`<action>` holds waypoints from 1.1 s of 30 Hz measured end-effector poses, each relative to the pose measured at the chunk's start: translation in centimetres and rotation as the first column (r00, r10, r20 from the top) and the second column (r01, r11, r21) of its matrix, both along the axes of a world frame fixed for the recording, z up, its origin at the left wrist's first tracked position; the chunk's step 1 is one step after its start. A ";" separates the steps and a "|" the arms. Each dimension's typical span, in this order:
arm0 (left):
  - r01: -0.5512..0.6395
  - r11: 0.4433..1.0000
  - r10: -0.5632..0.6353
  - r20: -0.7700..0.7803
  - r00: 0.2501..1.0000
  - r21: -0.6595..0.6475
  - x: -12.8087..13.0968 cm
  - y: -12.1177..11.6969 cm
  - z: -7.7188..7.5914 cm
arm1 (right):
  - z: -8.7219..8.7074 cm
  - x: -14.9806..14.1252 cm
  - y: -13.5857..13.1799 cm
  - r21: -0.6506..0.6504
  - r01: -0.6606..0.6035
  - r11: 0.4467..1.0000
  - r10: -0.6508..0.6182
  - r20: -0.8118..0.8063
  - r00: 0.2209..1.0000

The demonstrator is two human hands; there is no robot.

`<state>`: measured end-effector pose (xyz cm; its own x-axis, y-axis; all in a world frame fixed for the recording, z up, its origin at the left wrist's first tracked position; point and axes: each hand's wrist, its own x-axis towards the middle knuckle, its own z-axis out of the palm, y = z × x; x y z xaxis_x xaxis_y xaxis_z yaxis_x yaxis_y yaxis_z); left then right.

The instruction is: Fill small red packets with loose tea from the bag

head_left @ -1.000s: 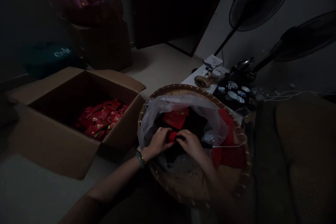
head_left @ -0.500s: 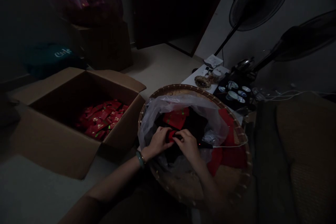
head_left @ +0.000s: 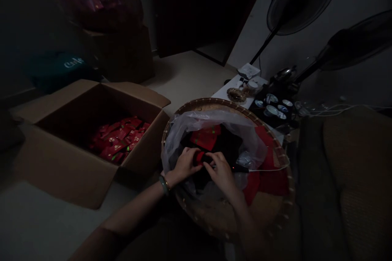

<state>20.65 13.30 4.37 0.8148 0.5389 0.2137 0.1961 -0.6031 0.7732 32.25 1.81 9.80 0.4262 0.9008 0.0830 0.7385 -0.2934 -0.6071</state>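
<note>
A small red piece (head_left: pixel 199 157) with a dark part at its right side is between my hands, its kind unclear in the dim light. My left hand (head_left: pixel 185 165), a bracelet at its wrist, pinches it from the left. From the right, my right hand (head_left: pixel 221 171) closes thumb and fingers at its dark end. Below them, black material (head_left: pixel 228 144) fills an opened clear plastic bag (head_left: pixel 254 138). A red packet with green marks (head_left: pixel 206 136) lies on the black material. Right of my right hand is a black device (head_left: pixel 240 169) with a red light and white cable.
The bag sits in a round woven tray (head_left: pixel 208 228) with flat red pieces (head_left: pixel 271 179) at its right. An open cardboard box (head_left: pixel 70 175) at left holds many red packets (head_left: pixel 119 138). Small cups (head_left: pixel 271 111) stand behind the tray, near two fans (head_left: pixel 303 2).
My right hand's fingers have shifted slightly at the red piece, and its thumb has moved a little away from the left hand. The left hand stays nearly still.
</note>
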 end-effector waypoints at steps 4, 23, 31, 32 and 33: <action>0.001 1.000 -0.001 -0.002 1.000 0.000 0.0 0.0 0.0 | -0.2 -0.2 -0.3 -0.051 -0.002 0.999 0.005 0.054 0.999; -0.002 1.000 0.002 0.036 0.999 -0.007 0.1 0.0 -0.1 | -0.6 -0.5 0.3 0.214 0.124 0.969 -0.081 -0.198 0.977; 0.003 1.000 -0.003 0.046 0.999 -0.009 0.0 0.1 -0.5 | -1.9 -1.1 0.0 0.095 0.018 0.995 -0.018 0.003 1.000; 0.004 1.000 -0.003 0.051 0.999 -0.006 0.0 0.2 -0.6 | -1.9 -1.2 0.0 0.104 0.026 0.994 -0.027 0.015 1.000; 0.005 1.000 -0.005 0.054 0.999 -0.002 0.0 0.2 -0.7 | -1.8 -1.4 0.1 0.124 0.047 0.991 -0.049 0.014 0.999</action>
